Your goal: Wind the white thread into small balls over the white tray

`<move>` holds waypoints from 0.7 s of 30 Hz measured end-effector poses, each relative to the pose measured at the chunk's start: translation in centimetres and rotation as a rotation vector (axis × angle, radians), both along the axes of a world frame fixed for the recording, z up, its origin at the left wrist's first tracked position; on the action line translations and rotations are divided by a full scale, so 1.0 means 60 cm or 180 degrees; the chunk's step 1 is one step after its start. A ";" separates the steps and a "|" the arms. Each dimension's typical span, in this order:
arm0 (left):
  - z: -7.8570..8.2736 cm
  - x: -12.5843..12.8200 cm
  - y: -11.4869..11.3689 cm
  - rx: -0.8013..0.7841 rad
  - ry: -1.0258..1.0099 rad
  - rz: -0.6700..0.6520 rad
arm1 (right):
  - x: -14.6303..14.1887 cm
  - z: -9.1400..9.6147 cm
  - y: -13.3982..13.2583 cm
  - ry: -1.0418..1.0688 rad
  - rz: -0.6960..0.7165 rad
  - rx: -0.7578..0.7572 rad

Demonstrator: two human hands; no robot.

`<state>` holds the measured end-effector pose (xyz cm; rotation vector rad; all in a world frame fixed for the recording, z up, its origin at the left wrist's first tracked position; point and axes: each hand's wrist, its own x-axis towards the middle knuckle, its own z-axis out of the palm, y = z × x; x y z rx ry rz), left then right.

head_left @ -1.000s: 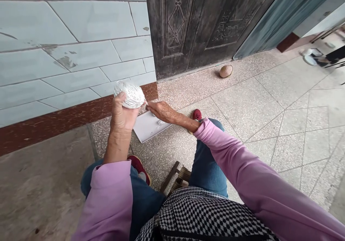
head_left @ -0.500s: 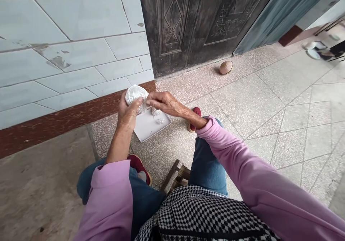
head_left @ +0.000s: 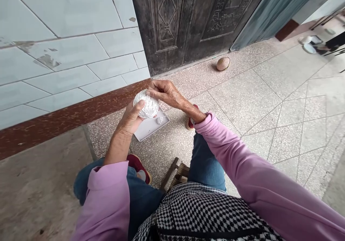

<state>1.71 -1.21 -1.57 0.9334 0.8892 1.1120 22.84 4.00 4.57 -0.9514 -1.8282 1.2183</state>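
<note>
A ball of shiny white string (head_left: 147,104) rests in my left hand (head_left: 132,117), the thumb on its near side and the fingers curled beneath. My right hand (head_left: 167,93) is closed in a pinch at the ball's upper right edge, its fingertips against the string. A single strand between those fingertips is too fine to make out. Below the ball, a shallow white box lid (head_left: 144,133) lies on the floor, partly covered by the ball and my left hand. Inside it sits a small white crumpled clump (head_left: 160,120).
A low wooden stool (head_left: 172,174) shows between my legs. My red shoes (head_left: 138,167) stand on either side of the lid. A pinkish rounded object (head_left: 223,64) lies by the dark carved door (head_left: 188,22). A tiled wall (head_left: 70,14) rises at the left.
The ball has been turned in my left hand and moved slightly right and down. My right hand has risen from the ball's right side to its upper edge. The view has shifted slightly.
</note>
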 end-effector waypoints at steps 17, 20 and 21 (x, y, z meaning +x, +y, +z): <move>0.040 -0.046 -0.004 0.0404 -0.0036 0.0590 | 0.059 -0.060 0.088 0.0117 -0.0532 0.0243; 0.043 -0.072 -0.006 0.0391 0.0217 0.0604 | 0.092 -0.059 0.090 -0.0732 -0.0895 0.0589; 0.044 -0.076 -0.008 0.0335 0.0299 0.0561 | 0.096 -0.057 0.086 -0.0889 -0.0942 0.0670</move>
